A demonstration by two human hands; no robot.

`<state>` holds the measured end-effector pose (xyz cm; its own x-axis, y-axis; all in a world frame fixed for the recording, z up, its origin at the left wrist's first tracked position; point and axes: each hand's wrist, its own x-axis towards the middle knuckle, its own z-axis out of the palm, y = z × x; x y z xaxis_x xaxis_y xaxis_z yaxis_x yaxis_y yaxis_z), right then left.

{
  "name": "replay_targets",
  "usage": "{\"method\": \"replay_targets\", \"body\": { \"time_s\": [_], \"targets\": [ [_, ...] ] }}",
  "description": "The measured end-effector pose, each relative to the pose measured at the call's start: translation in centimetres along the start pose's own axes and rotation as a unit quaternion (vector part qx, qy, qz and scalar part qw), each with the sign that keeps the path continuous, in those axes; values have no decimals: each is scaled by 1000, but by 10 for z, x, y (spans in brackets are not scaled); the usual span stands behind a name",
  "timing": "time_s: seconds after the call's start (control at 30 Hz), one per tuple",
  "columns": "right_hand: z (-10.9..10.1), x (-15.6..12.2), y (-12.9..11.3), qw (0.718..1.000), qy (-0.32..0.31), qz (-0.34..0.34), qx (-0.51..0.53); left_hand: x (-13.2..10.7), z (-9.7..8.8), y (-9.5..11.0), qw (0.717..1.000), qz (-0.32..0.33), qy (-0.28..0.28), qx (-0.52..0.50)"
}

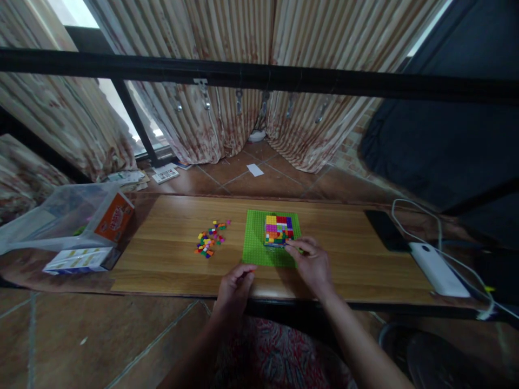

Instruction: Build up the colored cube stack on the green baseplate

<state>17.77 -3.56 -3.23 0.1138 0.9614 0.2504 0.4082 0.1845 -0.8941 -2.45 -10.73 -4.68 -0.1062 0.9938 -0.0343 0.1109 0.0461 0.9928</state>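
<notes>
A green baseplate (252,243) lies near the middle of the wooden bench. On it stands a block of toy bricks (276,228), with yellow, red, purple, pink and other colours on top. My right hand (314,262) reaches over the plate's right side, thumb and fingers pinched at the block's near right corner. Whatever is between those fingertips is too small to tell. By the plate's near left corner, my left hand (235,286) is closed, with thumb and forefinger together. A speck of red shows at its fingertips, too small to name.
Loose small bricks (210,239) lie scattered left of the plate. Further left are a clear plastic bag (77,208) with an orange label and a flat box (81,260). A dark phone (386,230), a white power bank (438,268) and a white cable (440,227) lie at the right.
</notes>
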Motion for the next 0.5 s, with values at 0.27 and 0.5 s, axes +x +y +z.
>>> {"method": "replay_targets", "body": {
  "time_s": [0.27,0.5],
  "targets": [
    [8,16,13,994,5,-62,-87,3,-8,-15,999,22,13,25],
    [13,21,11,995,24,-53,-84,4,-8,-14,999,20,14,26]
  ]
}}
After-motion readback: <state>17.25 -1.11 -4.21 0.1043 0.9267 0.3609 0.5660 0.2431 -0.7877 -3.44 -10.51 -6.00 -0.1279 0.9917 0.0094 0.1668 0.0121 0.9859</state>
